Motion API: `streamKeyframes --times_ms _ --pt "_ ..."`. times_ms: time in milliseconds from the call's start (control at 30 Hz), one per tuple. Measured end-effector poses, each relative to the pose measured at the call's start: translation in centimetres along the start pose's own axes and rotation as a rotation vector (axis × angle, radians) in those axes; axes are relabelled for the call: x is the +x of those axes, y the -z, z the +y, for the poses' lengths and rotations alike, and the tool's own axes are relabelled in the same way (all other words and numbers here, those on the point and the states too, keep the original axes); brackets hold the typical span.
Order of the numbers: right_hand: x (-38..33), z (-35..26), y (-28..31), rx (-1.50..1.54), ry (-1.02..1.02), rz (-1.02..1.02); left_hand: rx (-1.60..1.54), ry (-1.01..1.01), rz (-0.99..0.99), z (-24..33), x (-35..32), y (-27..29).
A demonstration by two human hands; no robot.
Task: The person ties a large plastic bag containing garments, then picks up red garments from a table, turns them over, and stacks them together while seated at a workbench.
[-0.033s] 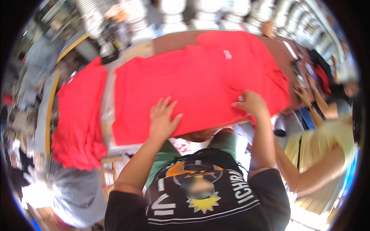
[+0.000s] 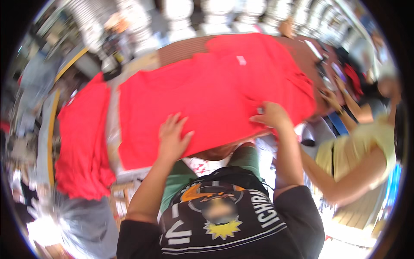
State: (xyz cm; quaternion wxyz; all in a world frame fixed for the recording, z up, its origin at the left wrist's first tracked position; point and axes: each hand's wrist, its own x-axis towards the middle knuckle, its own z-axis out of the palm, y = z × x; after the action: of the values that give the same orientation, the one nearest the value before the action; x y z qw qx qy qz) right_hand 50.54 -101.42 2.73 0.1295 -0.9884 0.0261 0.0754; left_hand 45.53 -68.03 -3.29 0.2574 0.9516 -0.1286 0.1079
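A large red garment lies spread flat over a brown table. My left hand rests palm down on its near edge, fingers apart. My right hand presses on the cloth further right, fingers bent and pinching a fold near the garment's lower right part. A small white label shows on the red fabric toward the far side.
A pile of more red garments hangs over the table's left end. A person in a yellow top stands at the right, arms reaching to the table. Another person in grey is at lower left. White balusters line the back.
Both hands stay on the red garment in nearly the same places; my right hand's fingers have curled a little more into the cloth.
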Motion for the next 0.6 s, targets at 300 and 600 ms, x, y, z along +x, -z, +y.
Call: streamKeyframes --times_ms 300,600 --pt "-2.9 0.9 -0.3 0.034 0.0 -0.181 0.375 0.432 0.049 -10.0 -4.2 6.6" --pt "-3.0 -3.5 1.1 0.775 0.009 -0.109 -0.414 0.646 -0.061 -11.7 -6.4 10.9"
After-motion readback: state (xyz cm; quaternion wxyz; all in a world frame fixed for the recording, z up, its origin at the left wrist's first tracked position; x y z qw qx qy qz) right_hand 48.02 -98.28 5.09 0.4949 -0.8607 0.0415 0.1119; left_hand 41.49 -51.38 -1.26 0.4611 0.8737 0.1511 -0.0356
